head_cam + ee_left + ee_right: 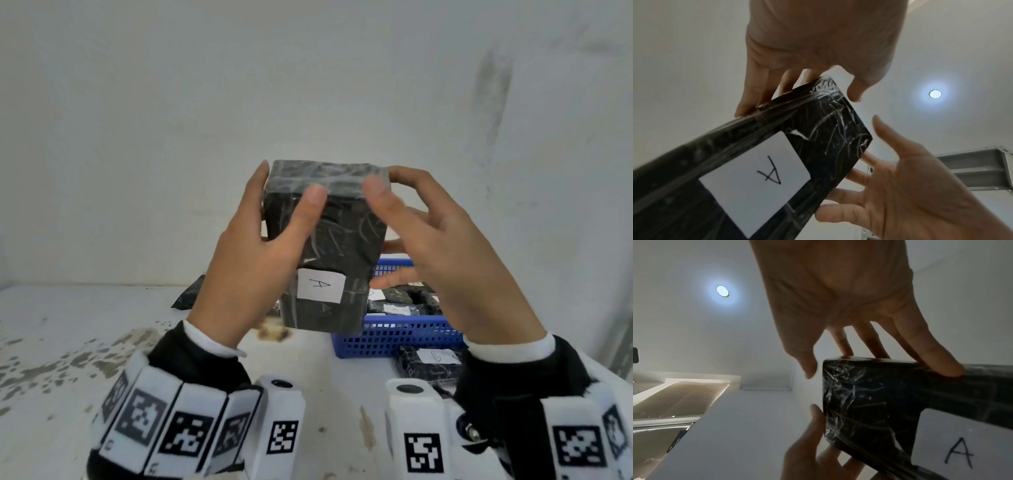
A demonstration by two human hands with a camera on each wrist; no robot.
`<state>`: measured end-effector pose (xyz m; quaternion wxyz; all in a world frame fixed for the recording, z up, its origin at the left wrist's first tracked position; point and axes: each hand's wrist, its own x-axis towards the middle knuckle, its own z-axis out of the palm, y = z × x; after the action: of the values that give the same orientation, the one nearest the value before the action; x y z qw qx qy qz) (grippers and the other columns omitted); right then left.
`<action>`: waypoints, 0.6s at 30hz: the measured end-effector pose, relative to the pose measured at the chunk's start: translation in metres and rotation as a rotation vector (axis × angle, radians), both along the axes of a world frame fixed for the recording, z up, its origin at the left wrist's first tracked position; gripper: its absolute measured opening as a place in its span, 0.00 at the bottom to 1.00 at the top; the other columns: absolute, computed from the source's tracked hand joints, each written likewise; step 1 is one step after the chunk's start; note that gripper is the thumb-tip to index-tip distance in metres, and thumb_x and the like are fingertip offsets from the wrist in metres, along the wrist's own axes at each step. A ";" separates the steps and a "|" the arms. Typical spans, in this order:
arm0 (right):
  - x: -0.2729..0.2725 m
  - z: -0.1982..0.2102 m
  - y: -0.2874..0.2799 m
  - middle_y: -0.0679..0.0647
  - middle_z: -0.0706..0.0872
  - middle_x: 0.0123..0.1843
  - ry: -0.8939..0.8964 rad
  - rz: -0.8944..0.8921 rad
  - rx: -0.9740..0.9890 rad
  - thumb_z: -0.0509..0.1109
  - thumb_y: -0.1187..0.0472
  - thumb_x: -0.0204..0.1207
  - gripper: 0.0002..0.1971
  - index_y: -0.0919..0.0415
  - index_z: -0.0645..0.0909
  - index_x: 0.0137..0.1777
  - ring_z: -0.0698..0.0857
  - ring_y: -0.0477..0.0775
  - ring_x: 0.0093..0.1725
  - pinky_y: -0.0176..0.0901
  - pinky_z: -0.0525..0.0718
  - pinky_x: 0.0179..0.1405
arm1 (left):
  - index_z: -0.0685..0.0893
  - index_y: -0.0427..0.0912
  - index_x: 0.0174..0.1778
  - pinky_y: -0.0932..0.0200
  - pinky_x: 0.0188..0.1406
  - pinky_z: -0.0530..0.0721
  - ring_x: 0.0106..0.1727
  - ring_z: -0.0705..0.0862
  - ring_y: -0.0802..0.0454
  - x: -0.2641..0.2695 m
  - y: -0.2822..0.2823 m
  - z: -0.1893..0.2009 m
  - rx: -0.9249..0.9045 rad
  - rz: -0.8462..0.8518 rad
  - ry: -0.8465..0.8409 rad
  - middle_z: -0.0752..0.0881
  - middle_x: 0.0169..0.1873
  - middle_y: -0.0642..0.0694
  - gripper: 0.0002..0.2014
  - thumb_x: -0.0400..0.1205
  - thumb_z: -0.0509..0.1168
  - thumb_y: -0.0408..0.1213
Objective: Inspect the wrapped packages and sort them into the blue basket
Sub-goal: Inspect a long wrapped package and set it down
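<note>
A black, plastic-wrapped box-shaped package (pixel 327 246) is held upright in the air above the stained white worktop (pixel 68 349), in front of a plain pale wall. The left hand (pixel 255 253) clasps its left side — thumb laid across the front face, fingers behind. The right hand (pixel 448 250) has its thumb tip on the upper right corner and its fingers spread along the right side, only loosely touching. A white paper label marked "A" (pixel 321 285) sits low on the front face. Behind and below the package stands a blue perforated plastic basket (pixel 394 337) with more black wrapped packages (pixel 404 301) inside; another black package labelled "B" (pixel 431 363) lies on the worktop just in front of the basket.
</note>
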<state>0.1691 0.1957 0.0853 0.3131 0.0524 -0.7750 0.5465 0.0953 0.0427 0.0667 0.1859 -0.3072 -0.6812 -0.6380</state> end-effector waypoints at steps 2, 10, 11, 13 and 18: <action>-0.001 0.000 0.001 0.47 0.92 0.54 -0.010 -0.004 -0.004 0.71 0.37 0.73 0.21 0.39 0.79 0.64 0.93 0.44 0.43 0.54 0.94 0.36 | 0.74 0.63 0.72 0.44 0.66 0.81 0.63 0.84 0.59 0.001 0.000 0.001 0.014 -0.044 -0.033 0.85 0.61 0.62 0.27 0.77 0.61 0.67; -0.008 -0.004 0.002 0.45 0.91 0.54 -0.015 -0.014 -0.022 0.73 0.45 0.75 0.11 0.41 0.78 0.55 0.92 0.48 0.44 0.69 0.91 0.41 | 0.74 0.58 0.65 0.58 0.45 0.80 0.44 0.88 0.63 0.000 0.001 0.003 0.037 -0.114 -0.152 0.89 0.46 0.59 0.14 0.83 0.61 0.48; -0.008 -0.004 0.002 0.45 0.91 0.54 -0.011 -0.008 -0.022 0.73 0.46 0.75 0.12 0.41 0.78 0.55 0.92 0.48 0.44 0.69 0.92 0.41 | 0.74 0.57 0.65 0.58 0.44 0.80 0.43 0.88 0.63 -0.001 0.001 0.003 0.037 -0.118 -0.154 0.89 0.45 0.58 0.13 0.84 0.61 0.48; -0.008 -0.005 0.001 0.45 0.90 0.54 0.003 0.000 -0.011 0.75 0.45 0.73 0.14 0.42 0.77 0.55 0.92 0.47 0.45 0.63 0.93 0.39 | 0.74 0.56 0.62 0.57 0.46 0.81 0.43 0.88 0.61 -0.002 0.001 0.003 0.042 -0.121 -0.148 0.88 0.43 0.58 0.11 0.84 0.60 0.47; -0.011 -0.008 -0.001 0.47 0.89 0.52 0.047 0.004 -0.019 0.77 0.47 0.73 0.14 0.44 0.76 0.53 0.93 0.52 0.47 0.53 0.92 0.38 | 0.72 0.56 0.54 0.53 0.49 0.84 0.41 0.86 0.59 0.000 0.002 0.002 0.015 -0.126 -0.107 0.85 0.41 0.56 0.05 0.85 0.60 0.48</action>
<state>0.1578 0.1945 0.0777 0.3307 0.0637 -0.7621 0.5530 0.0955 0.0445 0.0692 0.1111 -0.3134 -0.6648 -0.6689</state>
